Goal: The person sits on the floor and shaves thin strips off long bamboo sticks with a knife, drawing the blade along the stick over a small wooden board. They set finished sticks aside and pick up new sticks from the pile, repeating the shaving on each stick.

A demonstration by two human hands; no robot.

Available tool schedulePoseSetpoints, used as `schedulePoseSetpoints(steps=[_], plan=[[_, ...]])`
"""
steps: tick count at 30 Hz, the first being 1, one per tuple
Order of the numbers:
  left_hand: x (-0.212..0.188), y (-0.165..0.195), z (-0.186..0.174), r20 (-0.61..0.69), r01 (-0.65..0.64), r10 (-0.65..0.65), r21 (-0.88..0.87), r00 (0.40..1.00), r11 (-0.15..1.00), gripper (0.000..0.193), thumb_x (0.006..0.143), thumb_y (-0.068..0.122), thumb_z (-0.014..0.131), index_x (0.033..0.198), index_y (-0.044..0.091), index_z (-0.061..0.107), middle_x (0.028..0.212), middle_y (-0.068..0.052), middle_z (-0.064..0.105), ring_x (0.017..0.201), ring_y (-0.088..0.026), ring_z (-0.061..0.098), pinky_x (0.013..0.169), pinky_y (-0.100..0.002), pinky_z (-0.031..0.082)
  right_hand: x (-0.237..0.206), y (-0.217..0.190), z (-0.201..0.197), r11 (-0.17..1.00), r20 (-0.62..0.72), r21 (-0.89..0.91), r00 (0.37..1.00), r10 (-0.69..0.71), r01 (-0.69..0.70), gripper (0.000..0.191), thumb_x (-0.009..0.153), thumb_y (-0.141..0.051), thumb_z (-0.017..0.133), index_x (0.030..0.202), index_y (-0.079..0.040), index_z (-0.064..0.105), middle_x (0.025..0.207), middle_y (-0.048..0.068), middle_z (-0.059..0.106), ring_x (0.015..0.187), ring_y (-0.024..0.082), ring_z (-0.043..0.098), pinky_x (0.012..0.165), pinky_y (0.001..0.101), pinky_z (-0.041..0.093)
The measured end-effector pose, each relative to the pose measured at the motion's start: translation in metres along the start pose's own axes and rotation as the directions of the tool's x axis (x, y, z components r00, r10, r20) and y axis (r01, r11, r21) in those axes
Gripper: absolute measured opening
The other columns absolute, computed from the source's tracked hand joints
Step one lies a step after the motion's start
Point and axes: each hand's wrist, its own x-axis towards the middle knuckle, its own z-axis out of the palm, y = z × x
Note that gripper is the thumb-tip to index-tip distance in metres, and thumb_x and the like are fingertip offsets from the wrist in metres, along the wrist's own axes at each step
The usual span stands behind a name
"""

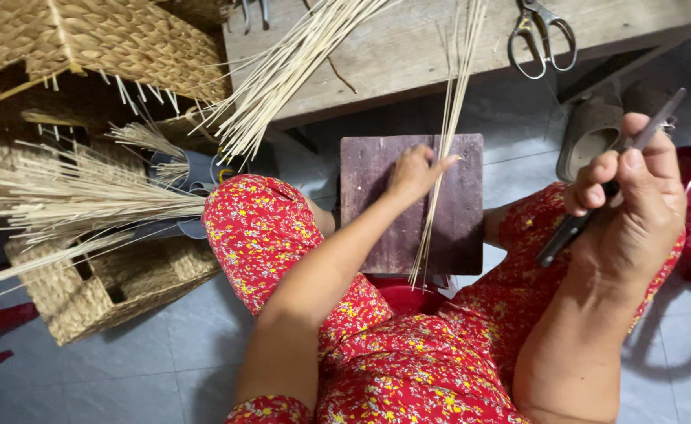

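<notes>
A person in red flowered trousers (408,369) sits over a grey tiled floor, with a wooden bench (408,47) ahead and woven baskets (102,290) bristling with pale reeds at the left. On a dark wooden board (377,196) between the knees, the left hand (414,174) pinches a thin bundle of straw-coloured reed strips (443,157), which run from the bench top down across the board. The right hand (632,196), raised near the right knee, is clenched around a slim dark knife (597,204); metal scissors (540,35) lie on the bench, well apart from both hands.
</notes>
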Motion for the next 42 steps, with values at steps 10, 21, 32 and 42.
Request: schedulePoseSetpoints(steps=[10, 21, 32, 42], plan=[[0.127, -0.050, -0.189, -0.577, -0.023, 0.169, 0.250, 0.799, 0.968, 0.006, 0.093, 0.017, 0.068, 0.095, 0.017, 0.074, 0.098, -0.014, 0.069, 0.088, -0.036, 0.068, 0.074, -0.046, 0.055, -0.002, 0.003, 0.025, 0.999, -0.022, -0.050, 1.000, 0.010, -0.011, 0.022, 0.111, -0.006, 0.063, 0.132, 0.000, 0.061, 0.084, 0.009, 0.063, 0.064, 0.014, 0.054, 0.058, 0.0252, 0.043], [0.171, -0.068, -0.238, -0.568, 0.067, 0.192, 0.403, 0.800, 0.913, 0.008, 0.084, 0.019, 0.075, 0.091, 0.018, 0.080, 0.101, -0.008, 0.069, 0.101, -0.034, 0.062, 0.085, -0.046, 0.051, 0.017, 0.030, 0.026, 0.992, 0.014, -0.125, 0.999, 0.032, -0.029, 0.019, 0.115, -0.005, 0.063, 0.132, 0.002, 0.057, 0.088, 0.012, 0.064, 0.067, 0.015, 0.055, 0.060, 0.0271, 0.045], [0.205, -0.062, -0.227, -0.529, 0.156, 0.156, 0.499, 0.834, 0.852, 0.011, 0.090, 0.022, 0.071, 0.092, 0.013, 0.076, 0.104, -0.009, 0.070, 0.104, -0.033, 0.062, 0.084, -0.050, 0.051, 0.024, 0.036, 0.036, 0.988, 0.005, -0.147, 0.999, 0.054, -0.053, 0.022, 0.113, -0.006, 0.063, 0.131, 0.003, 0.057, 0.087, 0.012, 0.063, 0.068, 0.015, 0.056, 0.064, 0.0274, 0.046], [0.198, -0.047, -0.253, -0.520, 0.056, 0.270, 0.528, 0.810, 0.847, 0.005, 0.085, 0.017, 0.074, 0.084, 0.013, 0.077, 0.096, -0.008, 0.075, 0.095, -0.032, 0.068, 0.085, -0.053, 0.047, 0.018, 0.025, 0.034, 0.987, 0.013, -0.155, 0.999, 0.042, -0.039, 0.022, 0.113, -0.007, 0.063, 0.132, 0.003, 0.058, 0.087, 0.012, 0.063, 0.068, 0.015, 0.056, 0.065, 0.0275, 0.046]])
